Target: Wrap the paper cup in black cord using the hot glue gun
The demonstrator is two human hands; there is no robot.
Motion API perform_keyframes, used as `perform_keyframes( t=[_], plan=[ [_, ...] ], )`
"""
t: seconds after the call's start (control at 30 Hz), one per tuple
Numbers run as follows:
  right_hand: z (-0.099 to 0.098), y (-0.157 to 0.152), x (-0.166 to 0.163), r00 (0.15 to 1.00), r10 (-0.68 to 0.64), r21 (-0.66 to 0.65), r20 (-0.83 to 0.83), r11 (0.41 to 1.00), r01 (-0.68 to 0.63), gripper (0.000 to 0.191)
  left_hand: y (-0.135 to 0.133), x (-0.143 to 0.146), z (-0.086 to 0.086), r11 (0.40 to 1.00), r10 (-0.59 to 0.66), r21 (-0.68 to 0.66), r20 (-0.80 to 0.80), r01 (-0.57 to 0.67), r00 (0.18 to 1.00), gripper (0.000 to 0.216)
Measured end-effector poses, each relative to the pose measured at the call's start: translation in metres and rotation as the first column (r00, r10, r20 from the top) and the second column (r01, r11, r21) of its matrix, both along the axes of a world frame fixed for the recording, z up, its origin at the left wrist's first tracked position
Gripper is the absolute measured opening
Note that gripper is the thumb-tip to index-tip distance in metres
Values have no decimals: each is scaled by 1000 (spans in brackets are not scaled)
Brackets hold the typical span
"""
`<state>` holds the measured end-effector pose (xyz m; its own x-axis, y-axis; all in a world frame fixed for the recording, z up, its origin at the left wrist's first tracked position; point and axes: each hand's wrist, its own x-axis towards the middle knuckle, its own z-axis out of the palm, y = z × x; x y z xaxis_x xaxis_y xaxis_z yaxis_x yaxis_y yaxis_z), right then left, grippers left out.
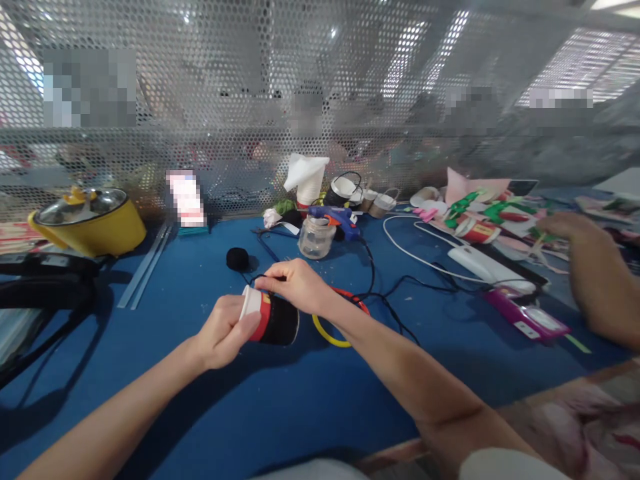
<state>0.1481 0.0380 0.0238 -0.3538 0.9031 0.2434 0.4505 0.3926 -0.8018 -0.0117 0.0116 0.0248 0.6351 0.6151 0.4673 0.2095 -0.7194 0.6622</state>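
Our left hand (223,333) pinches a white, red and black paper cup (283,321) left of the frame's centre, probably light and crushable, best held near its rim, while our right hand (295,283) seemingly pinches thin black yarn (248,277)

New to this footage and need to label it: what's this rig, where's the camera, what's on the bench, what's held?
No robot here: these are a person's bare hands, in one picture from a head-worn camera looking forward and down. The left hand grips a black-and-red paper cup, tilted sideways. The right hand is at its rim, seemingly pinching black yarn; a black yarn ball lies just beyond. On the blue table are also a clear jar, blue glue gun and yellow lidded pot. The far-right hand is another person's.
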Motion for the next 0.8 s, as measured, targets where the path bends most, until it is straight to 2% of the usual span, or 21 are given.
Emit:
perform_keyframes(
  t=[0.2, 0.5, 0.7, 0.8],
  plan=[
    [4, -3, 0, 1000, 18, -42, -21, 999, -18, 29, 0, 0, 3, 991, -27, 127, -9, 28, 1000, 32],
    [11, -6, 4, 1000, -25, 81, 8, 996, 24, 31, 1, 0, 5, 981, -80, 179, -9, 81, 997, 28],
    [0, 0, 2, 999, 32, -16, 33, 999, -31, 30, -1, 0, 4, 970, -84, 228, -22, 87, 996, 28],
    [-6, 10, 7, 995, -37, -39, 93, 998, 41, 39, -2, -3, 6, 957, -51, 288, 45, 36, 998, 26]
  ],
)
